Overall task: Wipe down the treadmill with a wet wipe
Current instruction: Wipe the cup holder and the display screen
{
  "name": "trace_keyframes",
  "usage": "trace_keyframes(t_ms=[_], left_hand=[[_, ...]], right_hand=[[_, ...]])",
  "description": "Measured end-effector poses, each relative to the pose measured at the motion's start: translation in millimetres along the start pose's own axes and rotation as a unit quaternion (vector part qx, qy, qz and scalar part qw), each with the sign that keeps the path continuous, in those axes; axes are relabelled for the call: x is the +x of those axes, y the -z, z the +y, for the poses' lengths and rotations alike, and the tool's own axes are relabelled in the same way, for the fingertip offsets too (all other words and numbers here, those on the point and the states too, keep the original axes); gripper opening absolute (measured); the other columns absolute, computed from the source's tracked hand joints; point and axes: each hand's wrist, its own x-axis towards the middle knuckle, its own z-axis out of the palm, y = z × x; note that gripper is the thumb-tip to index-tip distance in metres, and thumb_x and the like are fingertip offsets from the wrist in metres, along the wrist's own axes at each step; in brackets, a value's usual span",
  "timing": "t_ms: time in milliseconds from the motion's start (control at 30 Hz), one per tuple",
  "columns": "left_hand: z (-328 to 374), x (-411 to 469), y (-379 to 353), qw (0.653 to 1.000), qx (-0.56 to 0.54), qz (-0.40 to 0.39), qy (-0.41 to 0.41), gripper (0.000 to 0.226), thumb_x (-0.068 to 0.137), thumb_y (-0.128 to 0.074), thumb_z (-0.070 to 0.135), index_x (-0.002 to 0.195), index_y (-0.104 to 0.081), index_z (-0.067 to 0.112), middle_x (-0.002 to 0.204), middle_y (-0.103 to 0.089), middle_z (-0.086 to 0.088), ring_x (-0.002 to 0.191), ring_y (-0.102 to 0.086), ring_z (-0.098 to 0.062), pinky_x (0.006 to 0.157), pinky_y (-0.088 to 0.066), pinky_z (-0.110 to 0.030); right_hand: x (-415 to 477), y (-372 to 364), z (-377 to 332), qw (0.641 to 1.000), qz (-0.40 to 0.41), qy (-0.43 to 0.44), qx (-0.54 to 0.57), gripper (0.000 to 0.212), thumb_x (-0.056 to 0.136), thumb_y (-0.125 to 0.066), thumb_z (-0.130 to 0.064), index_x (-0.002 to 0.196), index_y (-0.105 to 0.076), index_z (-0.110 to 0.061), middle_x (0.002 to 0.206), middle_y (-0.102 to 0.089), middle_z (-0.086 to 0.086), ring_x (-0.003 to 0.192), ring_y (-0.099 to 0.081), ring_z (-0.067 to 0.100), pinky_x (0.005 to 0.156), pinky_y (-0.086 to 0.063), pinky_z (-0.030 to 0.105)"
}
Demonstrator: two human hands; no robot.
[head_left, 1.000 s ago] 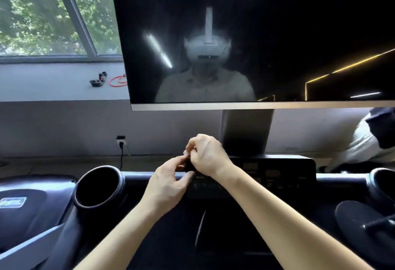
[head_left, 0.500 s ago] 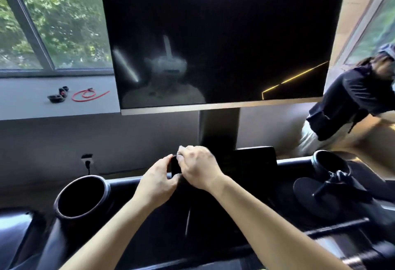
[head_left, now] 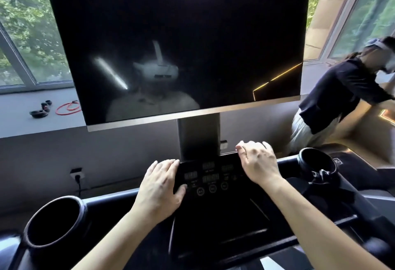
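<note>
My left hand (head_left: pixel 161 186) lies flat and wide on the left edge of the treadmill's flat black button panel (head_left: pixel 210 175), with my thumb on its front. My right hand (head_left: pixel 257 162) sits on the panel's far right corner, with the fingers bent down over the edge. I cannot tell if it holds the wet wipe, because I cannot see the wipe. The big black screen (head_left: pixel 171 34) stands just behind the panel. A round black cup holder (head_left: pixel 53 222) sits at the treadmill's left end.
</note>
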Motion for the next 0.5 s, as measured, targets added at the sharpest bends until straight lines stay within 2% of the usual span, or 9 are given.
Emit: trace_keyframes(t_ms=[67,133,200,267,367,433,500], left_hand=[[7.4,7.3,-3.3,1.000,0.011,0.001,-0.003,0.073,0.080,-0.048,0.056,0.133,-0.064,0.007,0.130,-0.067,-0.003,0.120,-0.063,-0.022,0.114,-0.028,-0.036],[15.0,15.7,-5.9,1.000,0.006,-0.001,-0.007,0.070,0.078,-0.051,0.052,0.129,-0.066,0.007,0.127,-0.068,-0.003,0.116,-0.065,-0.023,0.111,-0.032,-0.035],[20.8,23.3,-10.5,1.000,-0.018,0.009,-0.017,0.060,0.078,-0.054,0.046,0.123,-0.068,0.008,0.121,-0.070,-0.003,0.111,-0.067,-0.025,0.106,-0.038,-0.034],[25.9,27.7,-12.2,0.999,-0.031,0.009,-0.004,0.057,0.080,-0.054,0.046,0.121,-0.068,0.010,0.120,-0.070,-0.001,0.111,-0.066,-0.023,0.103,-0.042,-0.035],[32.7,27.3,-13.0,1.000,0.006,0.008,0.021,0.066,0.080,-0.052,0.054,0.125,-0.068,0.008,0.121,-0.071,-0.003,0.113,-0.065,-0.023,0.105,-0.044,-0.036],[39.8,27.6,-12.7,0.999,0.021,0.011,0.040,0.067,0.082,-0.052,0.058,0.123,-0.069,0.007,0.118,-0.072,-0.003,0.111,-0.066,-0.023,0.104,-0.044,-0.036],[46.2,29.8,-12.5,0.998,0.024,0.014,0.059,0.068,0.082,-0.052,0.060,0.121,-0.070,0.007,0.114,-0.073,-0.003,0.108,-0.067,-0.023,0.103,-0.046,-0.036]], right_hand=[[2.2,-3.0,-24.2,0.999,0.030,-0.009,-0.021,0.062,0.101,-0.022,-0.051,0.083,-0.070,-0.015,0.082,-0.069,0.009,0.082,-0.064,0.035,0.088,-0.047,0.044],[-3.7,-6.3,-72.2,0.997,0.055,0.045,0.018,0.058,0.099,-0.033,-0.050,0.074,-0.071,-0.013,0.077,-0.069,0.010,0.075,-0.064,0.035,0.079,-0.051,0.041],[-14.2,-10.7,-109.1,0.985,0.043,0.142,0.083,0.049,0.101,-0.036,-0.044,0.084,-0.073,-0.015,0.086,-0.071,0.006,0.083,-0.066,0.031,0.089,-0.051,0.041],[-12.3,-9.8,-105.5,0.976,0.023,0.179,0.123,0.047,0.103,-0.033,-0.042,0.099,-0.074,-0.020,0.097,-0.072,0.000,0.093,-0.067,0.025,0.106,-0.043,0.042],[0.5,-11.0,-49.5,0.988,0.019,0.138,0.069,0.055,0.103,-0.022,-0.045,0.097,-0.073,-0.025,0.096,-0.070,-0.004,0.093,-0.065,0.023,0.109,-0.039,0.042],[10.0,-9.6,-7.1,0.995,-0.007,0.086,0.039,0.061,0.101,-0.015,-0.045,0.092,-0.071,-0.024,0.093,-0.068,-0.002,0.093,-0.064,0.026,0.101,-0.041,0.040],[14.7,-7.2,19.5,0.997,-0.019,0.025,0.067,0.065,0.099,-0.011,-0.048,0.089,-0.069,-0.020,0.090,-0.067,0.002,0.090,-0.065,0.029,0.092,-0.044,0.041]])
